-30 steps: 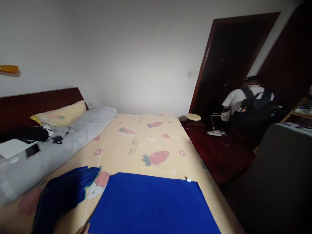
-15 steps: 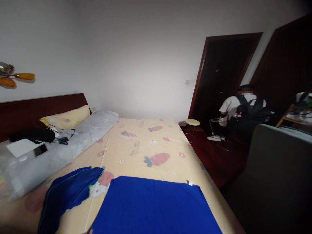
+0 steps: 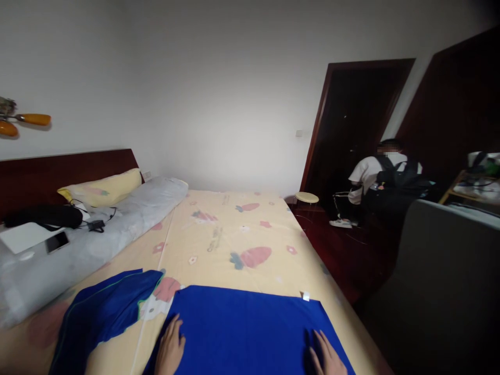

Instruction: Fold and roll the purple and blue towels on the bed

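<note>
A bright blue cloth (image 3: 242, 328) lies spread flat on the near end of the bed (image 3: 242, 229), which has a yellow sheet printed with carrots. My left hand (image 3: 170, 348) rests open and flat on the cloth's left edge. Fingers stretched out, my right hand (image 3: 327, 355) lies flat on the cloth near its right edge. A second, darker blue cloth (image 3: 101, 312) with a green hem lies crumpled to the left of the flat one.
A long grey bolster (image 3: 94, 245) and a yellow pillow (image 3: 101, 188) lie by the dark headboard, with a phone (image 3: 57, 241), cables and a black item. A person with a backpack (image 3: 385, 177) sits by the dark doorway, beside a small round stool (image 3: 307, 198). A grey chair back (image 3: 445, 281) stands at right.
Both my hands have come into view from below and now lie flat on the blue cloth. The view has shifted slightly.
</note>
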Available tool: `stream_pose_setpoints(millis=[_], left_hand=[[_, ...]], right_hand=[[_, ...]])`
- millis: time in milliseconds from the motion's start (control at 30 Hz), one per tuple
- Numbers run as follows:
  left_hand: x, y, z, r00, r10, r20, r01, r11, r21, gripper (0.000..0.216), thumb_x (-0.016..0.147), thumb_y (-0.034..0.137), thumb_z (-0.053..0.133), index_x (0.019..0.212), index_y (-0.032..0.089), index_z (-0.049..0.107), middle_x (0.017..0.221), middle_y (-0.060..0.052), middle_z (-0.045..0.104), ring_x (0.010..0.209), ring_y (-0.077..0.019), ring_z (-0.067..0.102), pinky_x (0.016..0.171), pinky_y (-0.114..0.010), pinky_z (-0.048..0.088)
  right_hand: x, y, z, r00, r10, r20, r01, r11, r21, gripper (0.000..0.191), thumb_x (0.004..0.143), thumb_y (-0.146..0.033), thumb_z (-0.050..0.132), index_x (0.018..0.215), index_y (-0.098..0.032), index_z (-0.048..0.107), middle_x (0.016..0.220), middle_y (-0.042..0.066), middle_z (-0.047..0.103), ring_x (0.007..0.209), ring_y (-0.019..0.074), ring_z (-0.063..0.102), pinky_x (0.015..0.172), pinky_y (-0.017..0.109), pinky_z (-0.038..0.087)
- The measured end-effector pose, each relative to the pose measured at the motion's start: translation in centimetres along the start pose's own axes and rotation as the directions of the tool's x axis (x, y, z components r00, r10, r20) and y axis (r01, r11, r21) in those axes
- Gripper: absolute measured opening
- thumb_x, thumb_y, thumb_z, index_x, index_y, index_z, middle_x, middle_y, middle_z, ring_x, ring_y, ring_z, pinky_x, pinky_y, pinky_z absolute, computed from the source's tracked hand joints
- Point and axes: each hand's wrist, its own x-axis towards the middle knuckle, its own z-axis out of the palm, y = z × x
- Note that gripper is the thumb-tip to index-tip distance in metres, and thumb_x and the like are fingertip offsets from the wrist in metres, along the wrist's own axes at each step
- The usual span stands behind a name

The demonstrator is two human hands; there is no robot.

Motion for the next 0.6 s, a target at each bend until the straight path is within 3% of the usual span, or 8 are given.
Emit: stream_pose_setpoints(millis=[100,200,367,467,533,600], left_hand=[[3.9,3.8,0.0,0.972,0.044,0.229,-0.068,0.993,0.099,0.061,0.084,0.021,0.03,0.145,0.017,0.037,0.157,-0.005,0.033,0.144,-0.017,0.028,0.114,-0.036,0.031],[7.3,4.4,0.0,0.923,-0.029,0.384,-0.049,0.98,0.192,0.06,0.089,0.03,0.026,0.148,0.019,0.029,0.159,-0.006,0.023,0.146,-0.0203,0.022,0.114,-0.046,0.027],[11.0,1.9,0.0,0.936,-0.119,0.332,0.008,0.948,0.319,0.06,0.092,0.037,0.024,0.15,0.02,0.024,0.161,-0.008,0.017,0.148,-0.022,0.017,0.115,-0.053,0.02],[12.3,0.7,-0.5,0.913,-0.196,0.358,0.073,0.941,0.33,0.059,0.093,0.039,0.021,0.15,0.021,0.02,0.161,-0.007,0.014,0.148,-0.0209,0.016,0.113,-0.055,0.023],[12.7,0.9,-1.1,0.893,-0.225,0.389,0.089,0.937,0.337,0.058,0.094,0.038,0.02,0.15,0.022,0.02,0.161,-0.007,0.015,0.147,-0.0209,0.017,0.112,-0.056,0.024],[12.4,2.2,-1.5,0.919,-0.226,0.323,0.094,0.922,0.376,0.056,0.094,0.033,0.021,0.149,0.021,0.024,0.16,-0.008,0.017,0.148,-0.0226,0.017,0.113,-0.057,0.021]], right_hand=[[3.0,-2.1,3.1,0.992,-0.003,0.127,0.014,0.996,-0.086,0.066,0.082,-0.064,0.031,0.137,-0.03,0.048,0.148,0.007,0.046,0.136,0.0288,0.041,0.106,0.053,0.04],[5.9,-2.0,4.2,0.982,0.008,0.191,0.028,0.982,-0.187,0.064,0.084,-0.063,0.029,0.138,-0.032,0.047,0.148,0.006,0.045,0.139,0.0285,0.037,0.108,0.057,0.034],[9.8,1.8,3.6,0.985,0.075,0.158,-0.018,0.941,-0.338,0.068,0.086,-0.062,0.023,0.142,-0.028,0.041,0.155,0.009,0.034,0.143,0.0278,0.028,0.109,0.058,0.03],[10.9,4.0,3.2,0.961,0.105,0.255,-0.007,0.933,-0.36,0.066,0.086,-0.057,0.021,0.143,-0.028,0.038,0.155,0.006,0.034,0.144,0.0242,0.025,0.108,0.056,0.032],[11.2,4.1,3.0,0.954,0.117,0.275,-0.002,0.923,-0.386,0.065,0.086,-0.054,0.024,0.143,-0.027,0.04,0.154,0.005,0.035,0.144,0.0242,0.025,0.11,0.056,0.031],[10.9,2.6,3.0,0.976,0.121,0.181,-0.032,0.901,-0.432,0.064,0.086,-0.05,0.026,0.142,-0.022,0.041,0.153,0.008,0.036,0.144,0.0266,0.026,0.112,0.058,0.027]])
